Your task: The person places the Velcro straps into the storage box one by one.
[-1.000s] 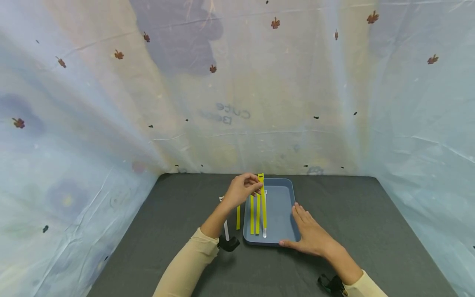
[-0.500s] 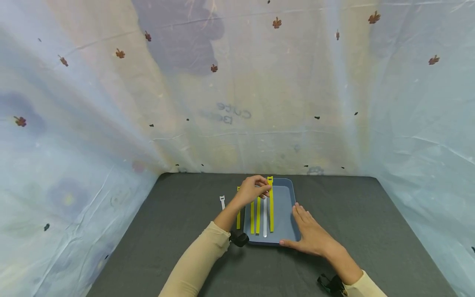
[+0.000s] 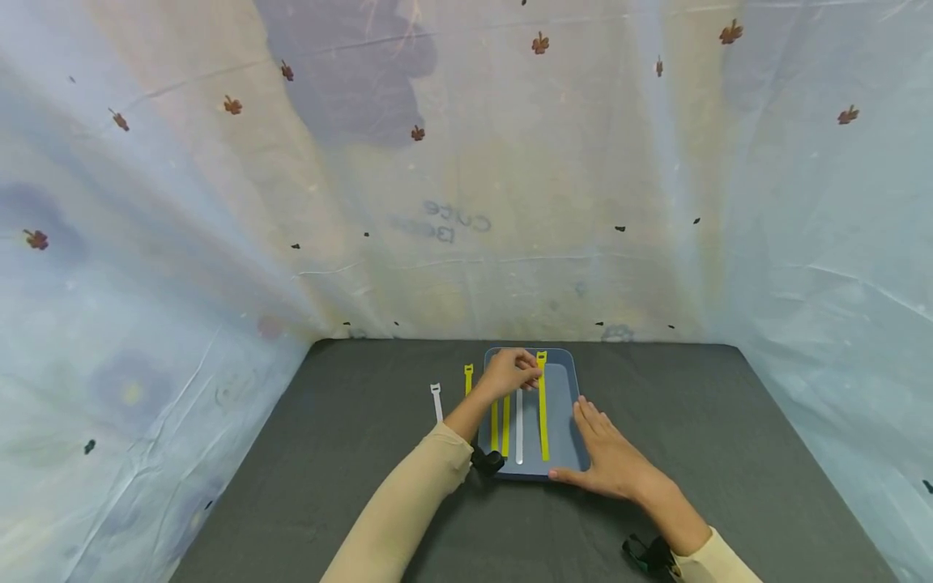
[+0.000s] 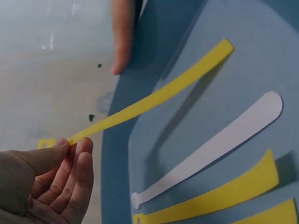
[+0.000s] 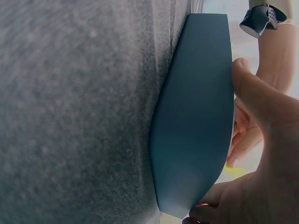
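Observation:
My left hand [image 3: 513, 372] pinches the slotted head end of a yellow hook-and-loop cable tie [image 3: 543, 421] between thumb and fingertips. In the left wrist view, that tie slants over the blue-grey tray [image 3: 563, 429] and casts a shadow on its floor. Left of it in the tray lie a white cable tie [image 3: 520, 433] and two yellow ties [image 3: 506, 433], partly covered by my hand in the head view. My right hand [image 3: 615, 461] rests against the tray's near right corner, fingers along the right side, thumb at the front wall [image 5: 196, 107].
Left of the tray, a yellow tie [image 3: 469, 379] and a white tie [image 3: 436, 401] lie on the dark grey cloth [image 3: 372, 429], partly behind my left arm. A patterned curtain [image 3: 466, 202] hangs behind the table and along both sides.
My left hand has carried the yellow tie rightward, from over the white tie to its right side above the tray. The right hand has stayed at the tray's corner.

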`<state>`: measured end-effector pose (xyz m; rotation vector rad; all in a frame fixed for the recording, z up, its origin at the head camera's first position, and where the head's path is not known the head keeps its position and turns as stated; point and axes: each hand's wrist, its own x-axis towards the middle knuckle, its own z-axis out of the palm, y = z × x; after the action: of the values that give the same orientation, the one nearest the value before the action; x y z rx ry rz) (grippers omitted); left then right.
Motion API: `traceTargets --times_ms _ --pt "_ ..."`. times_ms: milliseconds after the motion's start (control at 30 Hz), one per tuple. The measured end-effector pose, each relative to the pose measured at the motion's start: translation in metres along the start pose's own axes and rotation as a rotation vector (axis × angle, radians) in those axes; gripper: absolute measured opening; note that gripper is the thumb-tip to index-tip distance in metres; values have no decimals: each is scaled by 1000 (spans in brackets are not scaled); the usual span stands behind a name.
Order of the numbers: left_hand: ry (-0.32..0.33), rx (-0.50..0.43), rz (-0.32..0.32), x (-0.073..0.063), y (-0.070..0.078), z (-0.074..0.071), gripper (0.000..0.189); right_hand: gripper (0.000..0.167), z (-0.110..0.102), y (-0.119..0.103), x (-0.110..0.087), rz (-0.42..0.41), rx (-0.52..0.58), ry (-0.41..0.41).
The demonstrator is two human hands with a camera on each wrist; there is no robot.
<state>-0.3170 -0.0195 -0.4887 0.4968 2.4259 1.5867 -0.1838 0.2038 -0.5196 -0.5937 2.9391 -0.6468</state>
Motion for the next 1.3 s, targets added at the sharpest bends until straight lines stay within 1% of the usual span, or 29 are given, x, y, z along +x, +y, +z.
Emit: traceTargets --times_ms 67,133,300,367,500,633,800,1000,1133,1300 --pt "0 40 -15 4 -1 4 13 133 1 2 0 0 -4 -2" --pt "3 60 -30 7 -2 9 12 133 1 3 0 -4 -9 -2" --pt "16 31 -49 11 -2 20 9 132 2 5 0 -30 -4 16" --pt "20 38 -52 12 -2 24 8 132 2 5 -1 -34 0 20" --pt "31 82 -65 15 -3 33 7 132 2 5 -1 -42 4 23" --pt "30 60 -98 17 -3 40 7 130 3 4 -1 -49 16 22" --pt "25 36 -123 20 -2 46 6 130 3 6 -1 -44 19 17" --pt "51 31 -153 22 -3 52 5 131 2 8 -1 -44 27 11" --pt "66 22 -168 25 -6 56 5 130 0 7 -2 -43 37 11" --pt "83 47 -177 29 -12 61 8 130 -2 4 -4 -45 49 8"
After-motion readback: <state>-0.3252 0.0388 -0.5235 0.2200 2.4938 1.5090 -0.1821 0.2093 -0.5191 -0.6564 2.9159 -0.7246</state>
